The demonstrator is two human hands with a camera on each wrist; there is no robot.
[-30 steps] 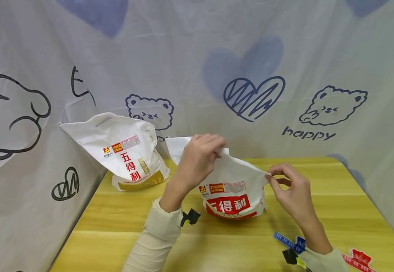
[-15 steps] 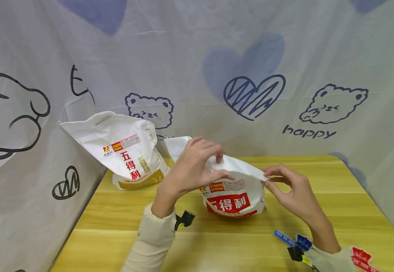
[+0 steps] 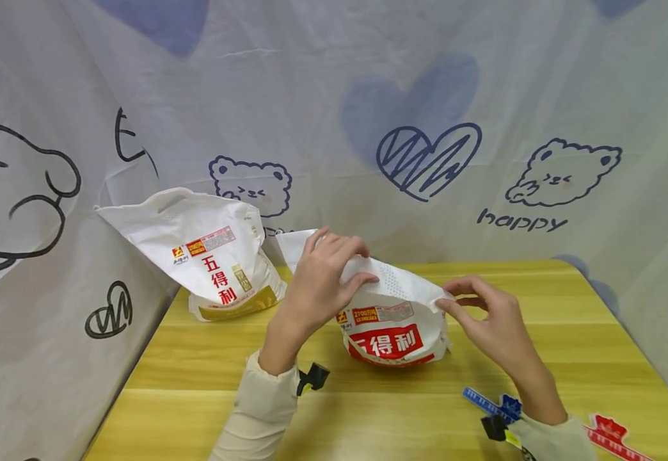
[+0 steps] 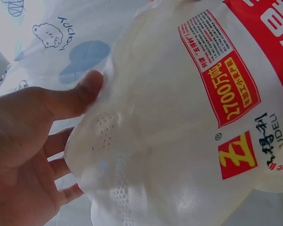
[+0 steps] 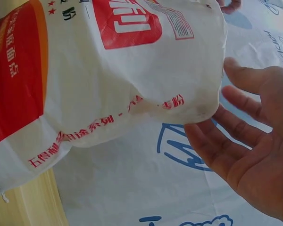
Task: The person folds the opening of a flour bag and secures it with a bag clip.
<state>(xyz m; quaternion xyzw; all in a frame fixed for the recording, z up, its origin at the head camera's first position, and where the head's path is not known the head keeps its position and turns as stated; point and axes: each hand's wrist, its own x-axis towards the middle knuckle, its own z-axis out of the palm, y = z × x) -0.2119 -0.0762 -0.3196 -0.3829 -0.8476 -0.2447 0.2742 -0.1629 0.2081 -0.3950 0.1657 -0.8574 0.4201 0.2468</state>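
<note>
A white flour bag [image 3: 394, 320] with a red label stands on the table, its top edge folded toward me. My left hand [image 3: 325, 272] holds the top edge on the left, fingers over it and thumb in front; the left wrist view shows the thumb [image 4: 90, 85] at the rim and the fingers partly behind the bag. At the right end of the fold, my right hand [image 3: 486, 314] pinches the bag's corner between thumb and fingers. The right wrist view shows the bag's side [image 5: 179, 75] beside that hand.
A second white flour bag [image 3: 213, 256], gold at its base, stands at the back left against the cloth wall [image 3: 322, 96]. A blue sealing clip [image 3: 486, 402] and a red one [image 3: 613, 435] lie on the wooden table [image 3: 196, 397], near the right forearm.
The bag's top edge has been folded down toward me. My left hand opened, shifted left and closed in on the edge again; my right hand has kept its corner, moving slightly left.
</note>
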